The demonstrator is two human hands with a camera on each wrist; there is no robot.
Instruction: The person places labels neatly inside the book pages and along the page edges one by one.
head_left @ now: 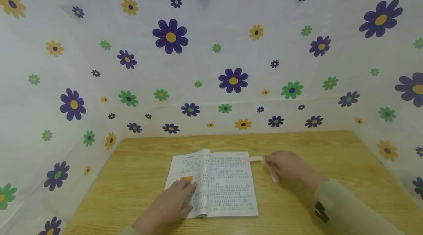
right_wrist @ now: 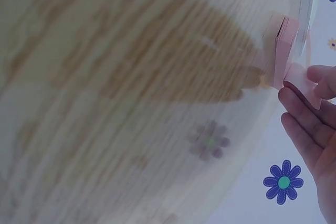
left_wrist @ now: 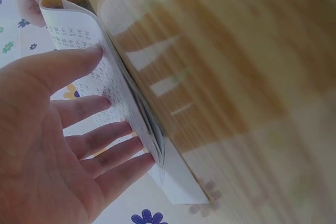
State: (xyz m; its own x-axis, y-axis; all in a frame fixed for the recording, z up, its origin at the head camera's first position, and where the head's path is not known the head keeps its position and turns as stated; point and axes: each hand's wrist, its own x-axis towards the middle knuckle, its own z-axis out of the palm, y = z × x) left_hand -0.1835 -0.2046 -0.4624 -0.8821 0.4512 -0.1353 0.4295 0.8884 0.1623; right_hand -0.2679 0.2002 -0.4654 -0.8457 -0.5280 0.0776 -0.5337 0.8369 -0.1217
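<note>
An open book (head_left: 231, 187) of printed text lies on the wooden table. My left hand (head_left: 170, 200) rests on its left page, fingers extended, just below an orange patch (head_left: 186, 178). In the left wrist view the left hand (left_wrist: 79, 135) shows its palm, with fingertips against the page. To the right of the book, my right hand (head_left: 287, 165) pinches pink sticky notes (head_left: 273, 174). A pink strip (head_left: 253, 159) reaches from the upper right page toward that hand. The right wrist view shows a pink block (right_wrist: 286, 51) by a pale pink sheet (right_wrist: 303, 83) at the fingertips.
The wood-grained table (head_left: 297, 213) extends on both sides of the book. White sheeting (head_left: 198, 62) printed with flowers encloses it at the back and sides. Light and flower shapes reflect off the tabletop. The right sleeve (head_left: 350, 205) has a dark strap.
</note>
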